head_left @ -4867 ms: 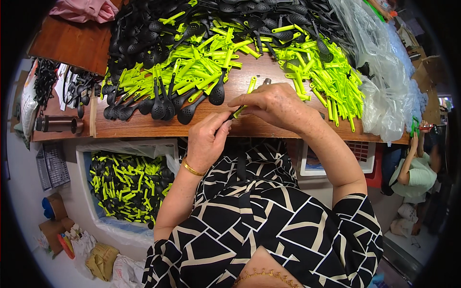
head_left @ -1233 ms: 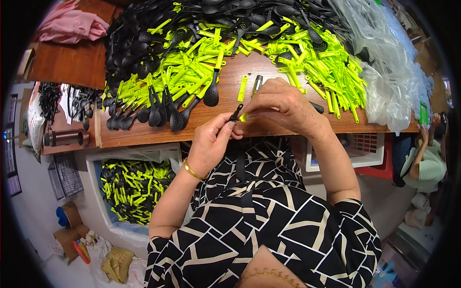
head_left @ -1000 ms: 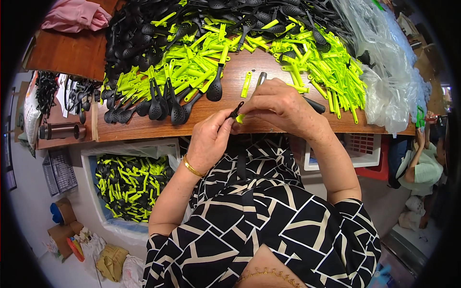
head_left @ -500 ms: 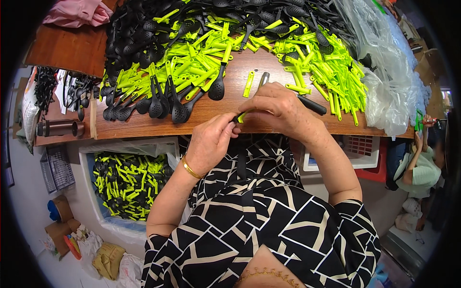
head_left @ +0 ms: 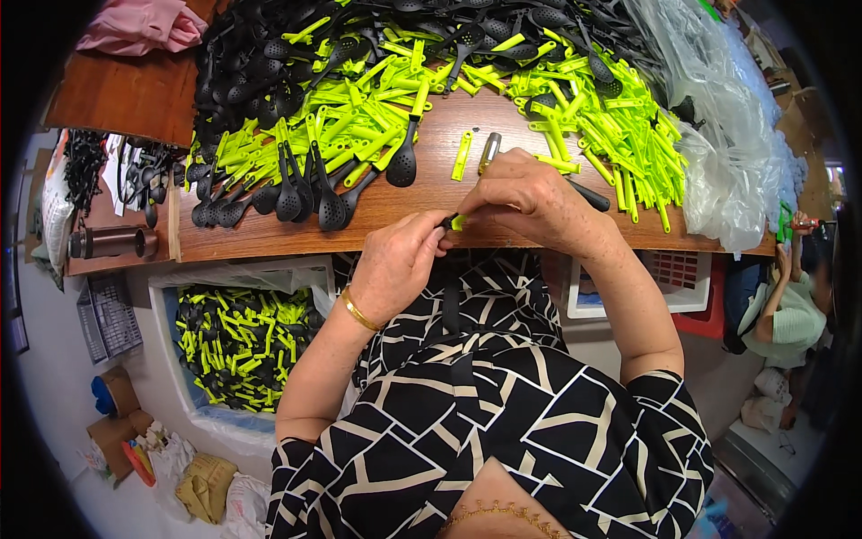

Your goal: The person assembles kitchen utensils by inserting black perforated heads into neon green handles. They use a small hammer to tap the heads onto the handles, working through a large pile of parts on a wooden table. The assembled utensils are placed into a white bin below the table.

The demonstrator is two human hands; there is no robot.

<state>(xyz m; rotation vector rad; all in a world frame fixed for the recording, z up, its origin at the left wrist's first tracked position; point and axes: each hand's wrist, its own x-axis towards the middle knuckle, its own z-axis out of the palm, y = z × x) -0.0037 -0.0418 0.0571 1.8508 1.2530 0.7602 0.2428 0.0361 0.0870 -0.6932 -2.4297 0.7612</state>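
Note:
My left hand (head_left: 401,262) pinches a small black and bright green piece (head_left: 457,222) just off the table's near edge. Most of that piece is hidden by the fingers. My right hand (head_left: 530,199) meets it from the other side, thumb and fingers closed by its green end; what lies between them is hidden. Beyond the right hand, a metal cylinder (head_left: 489,150) and a black handle (head_left: 588,195) show on either side of it, perhaps one tool. A single green handle strip (head_left: 462,156) lies on the wooden table (head_left: 431,211) nearby.
Piles of green handles (head_left: 633,148) and black slotted spoons (head_left: 260,76) cover the table's far side. Spoons with green handles (head_left: 332,208) lie at left. Below stands a bin (head_left: 193,409) of black and green pieces. Clear plastic sheeting (head_left: 727,180) and a person (head_left: 790,314) are at right.
The piece between my hands has turned slightly and shifted a little to the right, its green end showing differently. My right hand has moved slightly right with it.

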